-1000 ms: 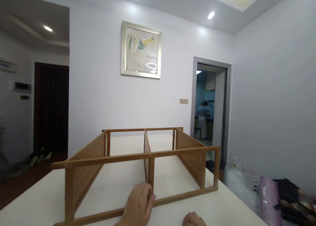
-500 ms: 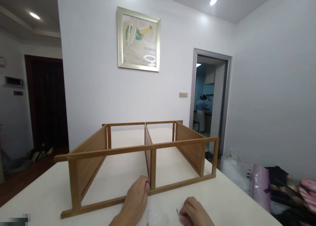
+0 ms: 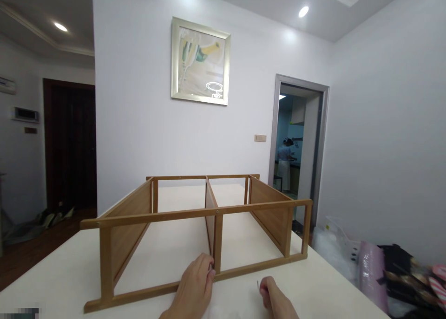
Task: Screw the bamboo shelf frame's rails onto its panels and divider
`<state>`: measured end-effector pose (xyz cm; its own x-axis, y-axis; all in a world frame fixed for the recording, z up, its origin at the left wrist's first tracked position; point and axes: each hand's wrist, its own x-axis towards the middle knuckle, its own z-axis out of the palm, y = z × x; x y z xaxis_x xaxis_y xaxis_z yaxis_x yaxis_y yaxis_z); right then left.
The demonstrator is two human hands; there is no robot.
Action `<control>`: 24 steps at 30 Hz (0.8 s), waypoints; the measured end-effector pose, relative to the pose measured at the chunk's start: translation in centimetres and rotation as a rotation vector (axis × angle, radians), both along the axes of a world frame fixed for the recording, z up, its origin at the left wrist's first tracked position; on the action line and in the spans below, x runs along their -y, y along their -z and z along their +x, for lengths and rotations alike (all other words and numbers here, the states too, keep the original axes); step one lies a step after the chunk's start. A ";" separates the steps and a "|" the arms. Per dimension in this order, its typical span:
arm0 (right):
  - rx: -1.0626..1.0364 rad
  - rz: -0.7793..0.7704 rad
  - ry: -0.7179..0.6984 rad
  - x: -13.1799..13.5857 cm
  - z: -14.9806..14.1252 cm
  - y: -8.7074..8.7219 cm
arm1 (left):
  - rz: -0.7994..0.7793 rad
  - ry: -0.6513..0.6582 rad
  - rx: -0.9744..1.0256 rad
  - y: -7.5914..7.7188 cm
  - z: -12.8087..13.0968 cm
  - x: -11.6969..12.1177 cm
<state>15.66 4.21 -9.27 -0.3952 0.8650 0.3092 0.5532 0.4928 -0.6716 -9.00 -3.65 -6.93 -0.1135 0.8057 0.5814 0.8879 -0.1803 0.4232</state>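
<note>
A wooden shelf frame (image 3: 218,235) lies on its side across the white table (image 3: 258,300). Its three slatted shelves stand on edge between the two side frames. My left hand (image 3: 195,282) is closed over the near lower rail, against the foot of the middle post. A small shiny bit shows between its thumb and forefinger, too little to name. Just to the right and apart from the frame, my right hand (image 3: 273,298) is closed around a hex key (image 3: 258,285); only a thin bent metal end pokes out past the fingers.
Plastic-wrapped bundles, among them a pink roll (image 3: 372,275), and dark items are piled beyond the table's right edge. A person (image 3: 284,163) stands in the room past the doorway (image 3: 302,82). Shoes (image 3: 55,217) lie on the floor at left.
The view has tilted up slightly, so the wall and picture sit lower. My left thumb has come round toward the middle post's foot. My right hand has turned, fingers curled, still with the hex key.
</note>
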 end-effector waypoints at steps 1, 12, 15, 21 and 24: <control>-0.054 0.035 -0.002 -0.2 -0.5 -0.1 | 0.023 -0.005 -0.019 0.1 0.1 -0.1; -0.360 0.798 -0.322 0.0 -6.5 -12.3 | 0.645 -0.078 -0.378 -5.6 0.3 0.7; -0.446 1.019 -0.259 -0.3 -8.9 -16.4 | 0.772 -0.220 -0.413 -10.4 0.9 0.6; -0.524 1.208 -0.032 -1.6 -12.3 -16.8 | 0.656 -0.325 -0.384 -14.1 1.0 -1.6; -0.512 1.230 -0.038 -2.1 -12.3 -15.0 | 0.648 -0.342 -0.427 -13.0 0.6 -2.5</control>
